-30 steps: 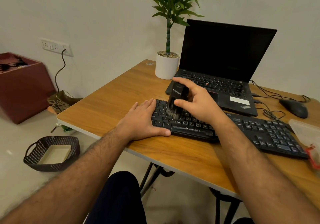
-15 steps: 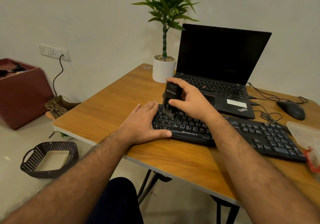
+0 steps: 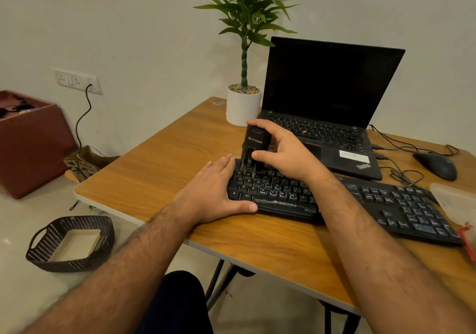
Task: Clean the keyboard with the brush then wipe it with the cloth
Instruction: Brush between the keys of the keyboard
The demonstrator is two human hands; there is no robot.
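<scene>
A black keyboard (image 3: 360,204) lies across the wooden table (image 3: 164,176), in front of a laptop. My right hand (image 3: 286,153) grips a black block-shaped brush (image 3: 252,145) upright, its bristles down on the keys at the keyboard's far left corner. My left hand (image 3: 213,189) lies flat with straight fingers against the keyboard's left end, the thumb along its front edge. No cloth can be made out with certainty; a clear plastic bag (image 3: 456,202) sits at the right edge.
An open black laptop (image 3: 329,106) stands behind the keyboard, a potted plant (image 3: 243,104) to its left. A black mouse (image 3: 436,166) and cables lie at the right. On the floor sit a woven basket (image 3: 69,243) and a maroon box (image 3: 28,140).
The brush has moved from the nearer key rows to the far left corner of the keyboard. My left hand has stayed at the keyboard's end. The camera has tilted slightly.
</scene>
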